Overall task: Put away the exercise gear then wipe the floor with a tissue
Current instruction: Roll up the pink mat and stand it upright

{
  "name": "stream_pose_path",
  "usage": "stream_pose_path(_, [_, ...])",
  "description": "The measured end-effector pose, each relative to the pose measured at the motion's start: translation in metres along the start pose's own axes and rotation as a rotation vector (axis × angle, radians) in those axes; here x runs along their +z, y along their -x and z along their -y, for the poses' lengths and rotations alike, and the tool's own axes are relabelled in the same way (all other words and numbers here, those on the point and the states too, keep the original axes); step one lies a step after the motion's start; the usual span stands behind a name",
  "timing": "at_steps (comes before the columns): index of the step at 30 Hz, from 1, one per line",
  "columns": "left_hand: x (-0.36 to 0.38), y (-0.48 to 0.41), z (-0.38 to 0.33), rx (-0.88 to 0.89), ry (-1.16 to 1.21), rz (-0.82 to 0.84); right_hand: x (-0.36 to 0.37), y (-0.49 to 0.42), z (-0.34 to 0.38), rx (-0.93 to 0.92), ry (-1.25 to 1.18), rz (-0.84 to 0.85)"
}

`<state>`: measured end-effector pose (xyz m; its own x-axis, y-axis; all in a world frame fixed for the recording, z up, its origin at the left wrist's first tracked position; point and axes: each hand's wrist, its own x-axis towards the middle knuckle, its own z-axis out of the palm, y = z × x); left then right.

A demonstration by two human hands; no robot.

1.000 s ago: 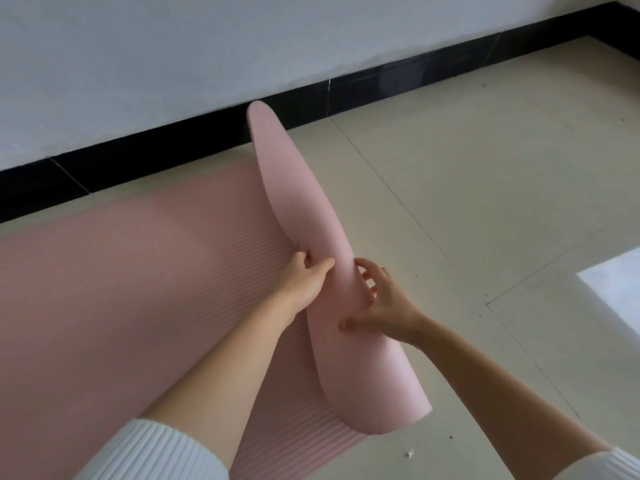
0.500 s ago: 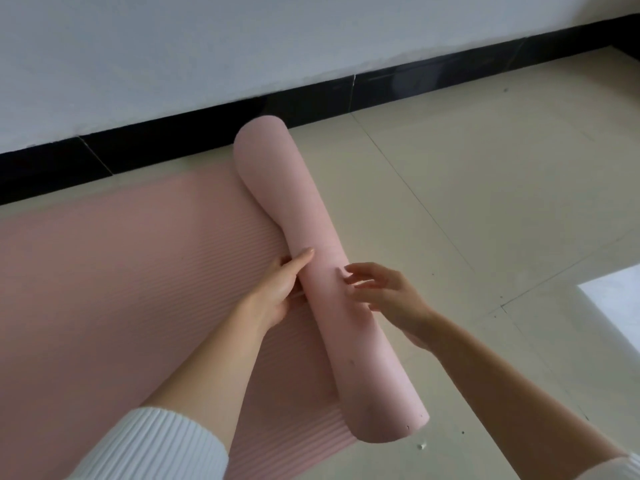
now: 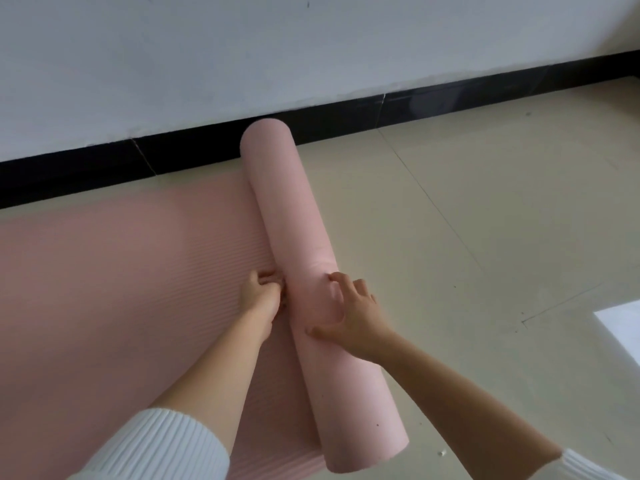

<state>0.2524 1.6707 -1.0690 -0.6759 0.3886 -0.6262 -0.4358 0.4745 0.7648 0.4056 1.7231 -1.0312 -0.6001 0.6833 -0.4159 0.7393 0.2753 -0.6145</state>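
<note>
I am rolling up the pink exercise mat (image 3: 121, 289), and the task is at its start: only one end is wound into a roll (image 3: 287, 209), and the rest lies flat on the floor (image 3: 485, 237), running off the left edge of the view. The roll lies across the mat's width, its far end close to the black skirting board (image 3: 346, 116) under the white wall (image 3: 207, 64).

My right hand (image 3: 353, 313) is spread over the top of the roll, fingers arched and apart, the thumb out along the near side. I judge it sits there to press the foam down, so the springy roll does not open again. My left hand (image 3: 261, 296) is on the other side, in the crease where the roll meets the flat mat, its fingers curled inward, probably to tighten the core. The fingertips are buried in that crease, so I cannot tell whether they pinch the mat or only push against it.

The near end of the roll points away from me, so I cannot see how tightly it is wound. How long the flat part is I cannot say. A white shape (image 3: 620, 327) at the right edge is cut off and unclear. A pale speck (image 3: 440, 453) lies on the floor just beside the roll's near end. No tissue is in view.
</note>
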Motion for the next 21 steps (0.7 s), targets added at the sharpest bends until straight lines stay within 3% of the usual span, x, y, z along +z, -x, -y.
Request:
stream_pose_path(2, [-0.004, 0.003, -0.006, 0.089, -0.052, -0.058, 0.005, 0.001, 0.007, -0.015, 0.07, 0.014])
stream_pose_path(5, [-0.014, 0.011, -0.012, 0.036, 0.031, 0.04, 0.006, -0.001, 0.01, -0.014, 0.089, 0.052])
stream_pose_path(8, [-0.03, 0.012, -0.01, 0.011, -0.073, 0.217, -0.001, -0.004, 0.012, 0.01, -0.109, 0.134])
stream_pose_path(10, [-0.038, 0.012, -0.003, 0.017, -0.122, 0.24, -0.005, -0.008, 0.012, 0.022, -0.252, 0.154])
stream_pose_path(14, [-0.044, 0.013, 0.007, 0.073, -0.147, 0.064, -0.009, -0.016, 0.012, 0.143, -0.329, 0.042])
stream_pose_path(17, [-0.051, 0.014, 0.008, 0.214, -0.395, -0.122, -0.004, -0.017, 0.016, 0.184, -0.383, 0.123])
stream_pose_path(19, [-0.062, 0.012, 0.005, 0.284, -0.515, -0.151, -0.002, -0.017, 0.024, 0.116, -0.442, 0.148])
stream_pose_path(21, [-0.076, 0.009, 0.005, 0.245, -0.471, -0.115, -0.002, -0.018, 0.034, 0.072, -0.525, 0.167])
